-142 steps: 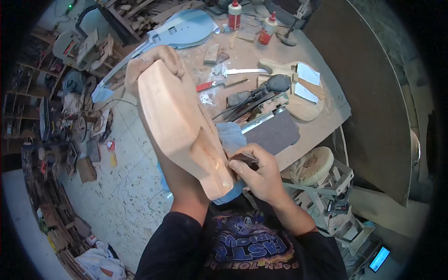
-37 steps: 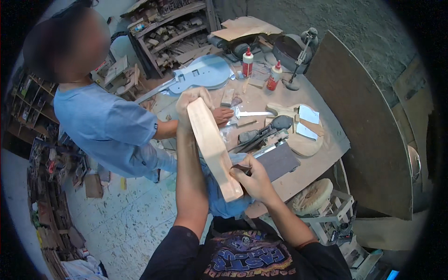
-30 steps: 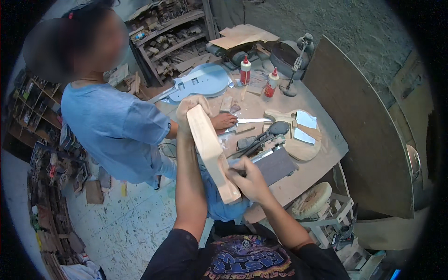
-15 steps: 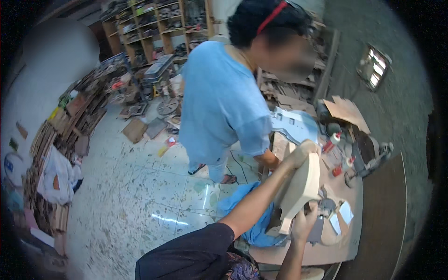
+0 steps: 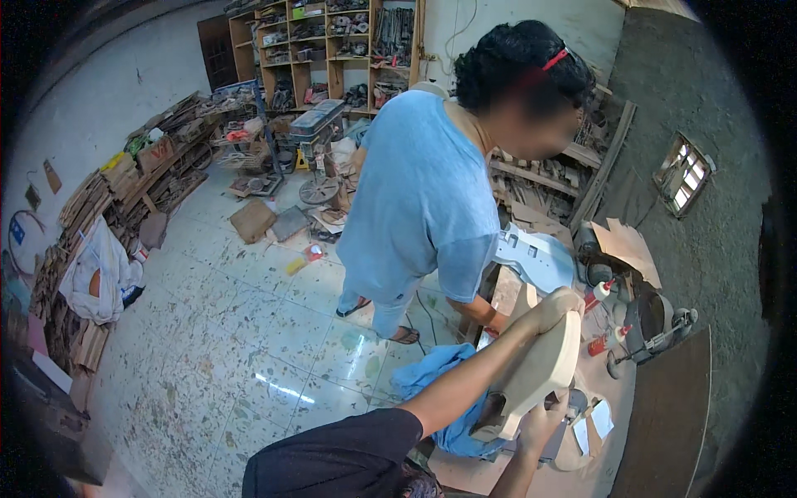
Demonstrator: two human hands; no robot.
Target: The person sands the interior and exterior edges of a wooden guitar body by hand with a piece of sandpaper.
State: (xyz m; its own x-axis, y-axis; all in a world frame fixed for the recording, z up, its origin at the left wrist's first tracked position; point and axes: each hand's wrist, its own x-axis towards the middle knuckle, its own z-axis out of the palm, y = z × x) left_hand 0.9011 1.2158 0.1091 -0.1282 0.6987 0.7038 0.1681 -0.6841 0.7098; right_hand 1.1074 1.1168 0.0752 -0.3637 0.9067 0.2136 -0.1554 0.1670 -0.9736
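A pale wooden guitar body [image 5: 540, 369] is held up on its side above the workbench. My left hand [image 5: 554, 309] is wrapped over its upper end, with the forearm reaching from the bottom of the view. My right hand [image 5: 541, 425] is closed at the body's lower right edge; whatever is between its fingers is mostly hidden. Blue cloth [image 5: 432, 369] hangs beneath the body at the bench's left side. Behind my right hand lies another wooden guitar body [image 5: 577, 448] with white sheets [image 5: 599, 417] on it.
A person in light blue [image 5: 415, 199] leans over the bench [image 5: 614, 390], an arm reaching beside a pale blue guitar [image 5: 540, 259]. Glue bottles [image 5: 606, 340] and a dark upright board [image 5: 672, 415] are at the right. Wood piles [image 5: 141, 174] line the left wall beside the tiled floor [image 5: 191, 357].
The view has swung left toward the co-worker and room, putting my hands and the guitar body at lower right. The co-worker, absent in the oldest frame, now leans over the bench.
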